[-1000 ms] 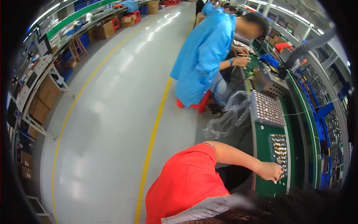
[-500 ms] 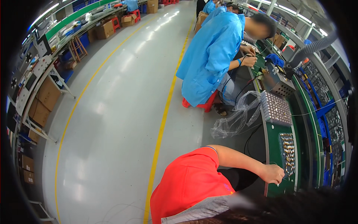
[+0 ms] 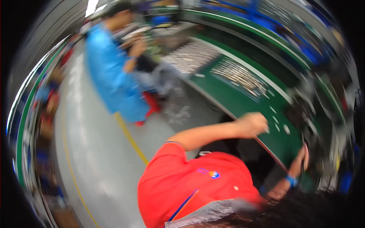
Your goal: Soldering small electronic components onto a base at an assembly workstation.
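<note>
My left hand (image 3: 251,125) is closed above the near edge of the green work surface (image 3: 224,93), its fingers pinched together. A tiny pale spot shows at the fingertips, but blur hides what it is. Farther right, my right hand (image 3: 304,156), with a blue band on its wrist, is raised at the end of the surface. Its fingers look curled round a thin dark thing that I cannot make out. Several small pale pieces (image 3: 276,123) lie beyond my left hand. Past them is a panel of metallic parts in rows (image 3: 239,78).
A second block of parts in rows (image 3: 194,55) lies farther along the bench. Clear plastic film (image 3: 176,110) hangs beside it. On the left, a co-worker in a blue coat (image 3: 110,72) sits at the bench. Dark, blurred equipment (image 3: 304,114) stands beyond my right hand.
My view has swung to the right, blurring the picture. My right hand and the loose pale pieces have come into view. My left hand appears farther from the panel of metallic parts.
</note>
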